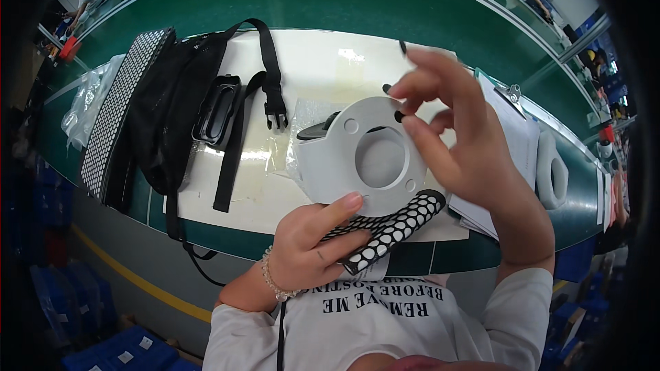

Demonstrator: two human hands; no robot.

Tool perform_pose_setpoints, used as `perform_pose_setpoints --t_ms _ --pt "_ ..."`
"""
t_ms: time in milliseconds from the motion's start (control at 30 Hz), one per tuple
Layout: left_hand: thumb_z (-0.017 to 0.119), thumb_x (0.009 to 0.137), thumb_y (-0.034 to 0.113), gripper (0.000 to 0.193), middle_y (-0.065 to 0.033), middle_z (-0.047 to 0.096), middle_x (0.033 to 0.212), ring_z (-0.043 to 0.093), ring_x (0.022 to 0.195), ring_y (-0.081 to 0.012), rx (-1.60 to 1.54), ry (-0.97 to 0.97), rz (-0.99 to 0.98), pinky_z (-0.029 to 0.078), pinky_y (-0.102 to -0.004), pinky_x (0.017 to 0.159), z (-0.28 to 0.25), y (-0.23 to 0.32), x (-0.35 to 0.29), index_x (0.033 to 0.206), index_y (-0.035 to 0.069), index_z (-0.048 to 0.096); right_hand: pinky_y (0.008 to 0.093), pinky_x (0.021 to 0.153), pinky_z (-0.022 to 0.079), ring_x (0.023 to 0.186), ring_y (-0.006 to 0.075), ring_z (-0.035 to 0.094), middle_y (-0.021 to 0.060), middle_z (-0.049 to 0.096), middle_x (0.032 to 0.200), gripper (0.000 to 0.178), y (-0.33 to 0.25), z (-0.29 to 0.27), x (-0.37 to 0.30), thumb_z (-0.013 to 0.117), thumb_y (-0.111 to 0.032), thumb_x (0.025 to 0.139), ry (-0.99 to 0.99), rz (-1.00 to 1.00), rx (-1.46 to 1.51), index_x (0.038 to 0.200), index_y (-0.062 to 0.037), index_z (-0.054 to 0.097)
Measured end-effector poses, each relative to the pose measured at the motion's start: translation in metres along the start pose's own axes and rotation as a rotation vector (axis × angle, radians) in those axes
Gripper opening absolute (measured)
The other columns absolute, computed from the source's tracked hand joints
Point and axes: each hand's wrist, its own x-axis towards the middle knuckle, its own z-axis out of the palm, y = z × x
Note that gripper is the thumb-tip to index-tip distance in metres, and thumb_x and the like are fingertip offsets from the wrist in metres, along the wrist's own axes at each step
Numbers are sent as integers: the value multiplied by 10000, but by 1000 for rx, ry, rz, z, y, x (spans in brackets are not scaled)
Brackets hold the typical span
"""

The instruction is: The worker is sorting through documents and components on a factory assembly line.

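Observation:
My left hand (313, 244) holds a light grey plastic plate (320, 172) with a large round hole and several small round marks. Its thumb lies on the lower rim. The other fingers curl over a black-and-white dotted piece (392, 233) just below; whether the two are joined I cannot tell. At the plate's upper right rim, my right hand (454, 124) brings thumb and a fingertip together, with the index finger raised. Small dark spots show at these fingertips and the rim; whether they are nails or loose pieces is unclear. A dark rounded object (316, 132) shows partly behind the plate.
To the left lie a black bag with a dotted panel (124, 117), straps with a buckle (275, 110), a black oval case (218, 110) and clear plastic wrap (89, 106). A clipboard with papers (505, 144) and a pale ring-shaped part (551, 168) are at right. People work beyond the bench.

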Motion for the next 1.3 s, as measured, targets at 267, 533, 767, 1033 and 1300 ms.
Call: perform_pose_setpoints --t_ms 267,533,767,1033,1300 --pt "617 479 -4 378 -156 484 1246 582 652 -212 -48 47 35 465 -302 563 5 -4 -1 851 52 650 308 824 426 828 163 547 52 496 832 620 -9 5 7 613 70 734 81 -159 -38 1269 -36 317" --pt "622 485 -18 364 -144 484 1253 565 606 -209 -48 27 36 449 -302 524 3 -3 1 845 40 634 298 869 396 971 162 504 30 479 821 585 -9 17 25 573 -10 801 -117 292 512 1313 -71 296" --pt "622 488 -19 362 -141 489 1248 566 609 -203 -40 26 42 447 -296 519 1 -2 2 844 46 629 293 865 399 1010 172 522 31 522 814 552 -9 22 21 582 -39 821 -89 297 519 1307 -52 319" --pt "622 488 -18 346 -143 497 1238 577 629 -202 -36 33 30 453 -297 532 3 -2 0 828 43 634 349 924 379 1131 235 500 79 596 885 498 -7 14 8 580 -57 825 -75 -55 89 1273 -35 366" --pt "617 477 -12 355 -155 482 1253 590 651 -211 -42 35 18 468 -302 558 5 -4 -1 827 38 643 434 1012 264 1326 416 145 154 299 1384 147 -17 17 -23 675 -149 760 -28 -97 7 835 -85 567"
